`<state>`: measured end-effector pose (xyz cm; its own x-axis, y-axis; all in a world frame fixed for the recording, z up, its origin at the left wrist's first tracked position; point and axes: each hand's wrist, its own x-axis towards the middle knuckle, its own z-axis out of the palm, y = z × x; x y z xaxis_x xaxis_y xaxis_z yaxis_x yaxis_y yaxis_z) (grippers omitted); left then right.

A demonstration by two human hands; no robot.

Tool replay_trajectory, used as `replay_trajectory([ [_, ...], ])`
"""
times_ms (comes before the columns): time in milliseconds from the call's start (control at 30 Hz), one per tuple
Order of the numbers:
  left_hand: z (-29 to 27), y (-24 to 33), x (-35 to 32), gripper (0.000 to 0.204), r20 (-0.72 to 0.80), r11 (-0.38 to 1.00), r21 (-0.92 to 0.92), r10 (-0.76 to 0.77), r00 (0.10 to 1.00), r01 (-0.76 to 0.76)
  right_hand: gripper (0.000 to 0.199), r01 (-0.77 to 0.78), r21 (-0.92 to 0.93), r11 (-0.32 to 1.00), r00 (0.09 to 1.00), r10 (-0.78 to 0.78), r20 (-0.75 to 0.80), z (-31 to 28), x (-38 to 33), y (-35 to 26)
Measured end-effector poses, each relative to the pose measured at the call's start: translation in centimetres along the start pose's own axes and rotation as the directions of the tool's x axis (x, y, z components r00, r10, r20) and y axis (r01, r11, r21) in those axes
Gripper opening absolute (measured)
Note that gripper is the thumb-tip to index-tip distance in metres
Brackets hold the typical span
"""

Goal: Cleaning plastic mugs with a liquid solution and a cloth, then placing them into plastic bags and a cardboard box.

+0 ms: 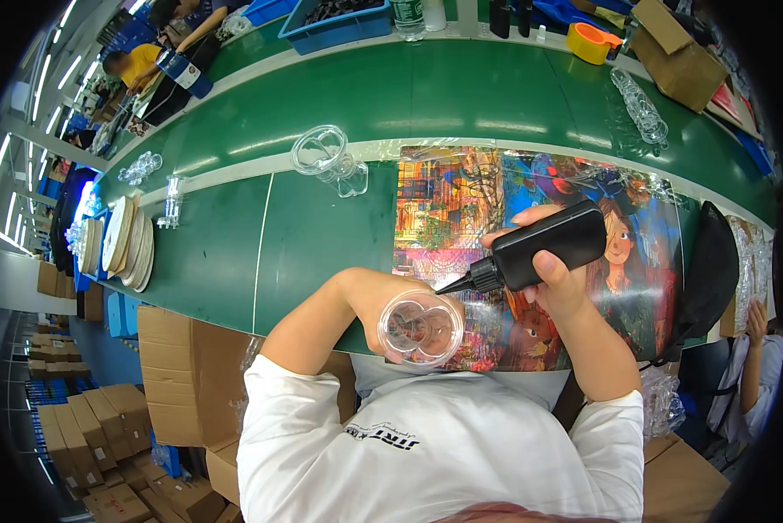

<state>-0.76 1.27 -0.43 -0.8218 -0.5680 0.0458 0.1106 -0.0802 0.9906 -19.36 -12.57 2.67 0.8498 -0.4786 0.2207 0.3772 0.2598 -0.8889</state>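
Observation:
My left hand (381,301) is closed around a clear plastic vessel (422,329) with a round rim and a lobed, flower-like inner outline. In my right hand (555,277) lies a black squeeze bottle (550,244), tilted so its narrow nozzle (457,284) points down to the left. The nozzle's tip is at the vessel's rim; whether it touches cannot be made out. Below both hands lies a colourful illustrated mat (618,305). Farther off on the green bench stands another clear lobed vessel (330,161) with a wide round rim.
Ribbon-like spools (130,244) stand at the left end. Clear pieces (172,202) sit nearby, and a clear linked piece (640,106) lies on the far green surface (461,87). An orange tape dispenser (590,44), a blue bin (335,28) and cartons line the back. A black bag (709,270) hangs at right.

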Motion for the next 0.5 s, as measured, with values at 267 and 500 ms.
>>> replay_trajectory([
  [267, 0.0, 0.5, -0.6, 0.071, -0.066, 0.996, -0.043, -0.084, 0.994, 0.081, 0.048, -0.021, -0.024, 0.999, 1.000, 0.020, -0.023, 0.0, 0.0, -0.1],
  [500, 0.0, 1.0, -0.5, 0.041, -0.156, 0.988, 0.113, 0.119, 0.981, -0.102, 0.046, -0.011, -0.043, 0.999, 0.999, 0.009, -0.045, -0.1, 0.0, -0.1],
])
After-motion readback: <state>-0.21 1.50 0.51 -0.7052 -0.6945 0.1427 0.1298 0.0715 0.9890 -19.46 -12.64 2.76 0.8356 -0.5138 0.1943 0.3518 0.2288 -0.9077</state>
